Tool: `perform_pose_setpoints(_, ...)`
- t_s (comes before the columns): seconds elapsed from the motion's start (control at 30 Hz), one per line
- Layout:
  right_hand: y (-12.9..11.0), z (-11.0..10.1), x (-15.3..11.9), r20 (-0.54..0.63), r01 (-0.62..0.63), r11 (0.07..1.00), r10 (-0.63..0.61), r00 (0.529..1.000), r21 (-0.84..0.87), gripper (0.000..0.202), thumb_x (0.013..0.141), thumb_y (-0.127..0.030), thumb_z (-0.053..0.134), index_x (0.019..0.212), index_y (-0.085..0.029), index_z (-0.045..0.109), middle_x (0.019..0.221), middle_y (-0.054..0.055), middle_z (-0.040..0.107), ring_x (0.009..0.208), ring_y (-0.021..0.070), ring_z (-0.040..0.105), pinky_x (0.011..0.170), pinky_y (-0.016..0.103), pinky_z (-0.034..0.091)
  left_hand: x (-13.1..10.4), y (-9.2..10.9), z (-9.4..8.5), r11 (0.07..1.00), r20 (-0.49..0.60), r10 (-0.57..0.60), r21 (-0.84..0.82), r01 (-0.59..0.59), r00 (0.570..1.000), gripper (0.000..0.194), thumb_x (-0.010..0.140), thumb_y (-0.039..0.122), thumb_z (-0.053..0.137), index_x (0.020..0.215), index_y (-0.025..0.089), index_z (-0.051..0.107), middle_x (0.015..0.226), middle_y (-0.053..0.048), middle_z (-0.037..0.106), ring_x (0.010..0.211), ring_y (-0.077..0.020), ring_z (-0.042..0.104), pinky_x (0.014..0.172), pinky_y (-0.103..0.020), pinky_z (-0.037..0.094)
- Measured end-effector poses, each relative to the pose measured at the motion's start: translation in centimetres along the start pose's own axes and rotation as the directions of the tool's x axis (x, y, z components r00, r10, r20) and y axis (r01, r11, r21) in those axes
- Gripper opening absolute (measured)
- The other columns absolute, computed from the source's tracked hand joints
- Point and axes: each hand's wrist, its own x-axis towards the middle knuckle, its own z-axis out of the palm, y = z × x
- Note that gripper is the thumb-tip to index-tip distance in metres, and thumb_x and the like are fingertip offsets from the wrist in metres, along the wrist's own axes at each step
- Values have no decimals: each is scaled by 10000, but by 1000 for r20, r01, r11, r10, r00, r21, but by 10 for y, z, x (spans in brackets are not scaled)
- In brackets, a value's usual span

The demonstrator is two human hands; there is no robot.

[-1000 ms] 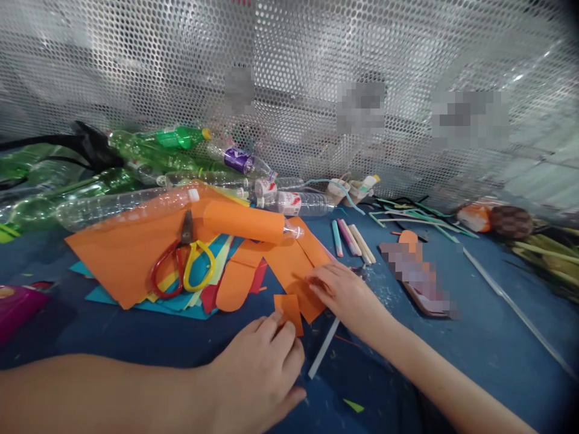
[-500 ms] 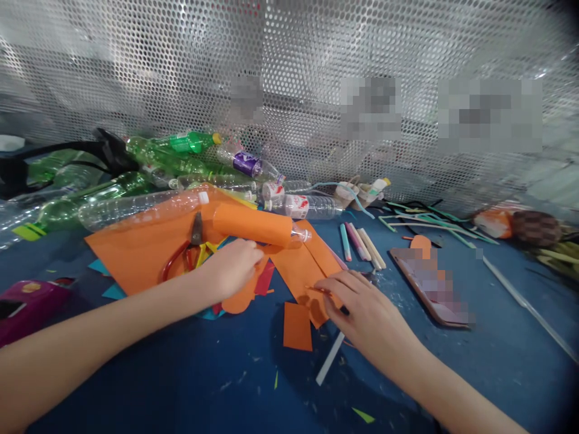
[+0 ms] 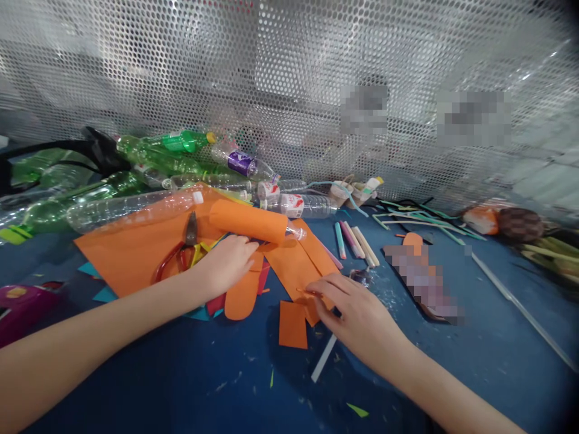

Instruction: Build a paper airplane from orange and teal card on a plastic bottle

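My left hand (image 3: 230, 265) is curled with its fingers together, just below an orange-wrapped bottle (image 3: 248, 222); whether anything is in it is hidden. Beneath its fingertips lies a rounded orange paper piece (image 3: 240, 298). My right hand (image 3: 346, 301) has its thumb and fingers closing on a thin orange scrap (image 3: 304, 292), above a long orange paper strip (image 3: 289, 271). A small orange rectangle (image 3: 292, 325) lies to the left of this hand. Red-handled scissors or pliers (image 3: 168, 259) rest on a large orange sheet (image 3: 122, 253), left of my left hand.
Clear and green bottles (image 3: 126, 208) lie along a perforated metal screen (image 3: 190, 66). Markers (image 3: 357, 242), a phone (image 3: 418, 280) and thin plastic strips (image 3: 420, 220) are on the right. A purple-pink object (image 3: 31, 307) sits far left on the blue table (image 3: 181, 386).
The whole view has shifted slightly, with the objects now a little further left. My left hand has drawn slightly away from the rounded orange piece, showing more of it. My right hand keeps nearly the same pose.
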Motion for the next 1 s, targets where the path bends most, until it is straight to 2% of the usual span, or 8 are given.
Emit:
perform_pose_setpoints(0.27,-1,2,-2,-11,21,1000,-21,1000,17,211,822,-103,450,942,-197,596,855,38,634,800,180,609,710,340,493,1,-4,-4,999,8,5,-41,-4,1000,349,830,192,483,1157,98,564,1000,-128,617,962,-258,547,832,-388,422)
perform_pose_setpoints(0.37,-1,1,-3,0,-23,998,23,1000,59,195,827,-102,443,942,-199,567,870,35,611,811,178,595,713,335,485,3,-4,-10,994,-16,6,-107,-8,1000,316,815,149,470,1107,122,587,983,-104,611,965,-248,530,849,-395,401)
perform_pose_setpoints(0.47,-1,-1,-3,8,-134,982,134,991,137,145,834,-108,436,924,-192,514,893,39,561,789,163,581,683,309,483,4,-3,-20,983,-96,4,-184,-21,995,230,783,93,447,935,157,608,919,-65,595,919,-219,521,828,-373,394)
perform_pose_setpoints(0.63,3,-4,-2,46,-250,906,249,967,341,57,884,-188,418,891,-200,473,906,40,509,795,143,562,727,302,480,2,9,-35,903,-252,-21,-420,-90,968,235,662,-12,457,789,185,480,870,-12,551,871,-167,510,786,-310,400)
perform_pose_setpoints(0.73,5,-8,2,115,-327,779,316,942,535,80,893,-276,439,892,-210,485,942,45,544,853,149,569,787,317,470,-3,23,-34,778,-266,22,-600,-183,964,210,684,-8,488,746,189,452,938,-9,539,913,-145,512,809,-285,406)
perform_pose_setpoints(0.87,2,-13,6,307,-404,427,279,910,809,163,870,-366,485,829,-208,498,1057,57,578,1031,158,541,903,320,427,-12,44,-25,625,-195,167,-737,-256,967,167,719,17,531,717,182,510,996,-10,488,947,-124,513,830,-258,410)
perform_pose_setpoints(0.93,1,-13,6,402,-455,306,224,888,836,195,833,-390,542,799,-200,515,977,41,603,967,150,563,870,306,438,-16,51,-21,593,-159,193,-768,-244,968,164,726,19,535,727,183,535,985,-13,467,946,-122,512,835,-256,413)
perform_pose_setpoints(1.0,1,-11,5,467,-503,265,191,864,823,217,790,-397,597,786,-186,545,834,14,608,817,132,579,778,280,454,-19,55,-17,587,-133,204,-776,-230,970,176,717,4,536,721,180,545,965,-15,461,933,-119,514,832,-251,418)
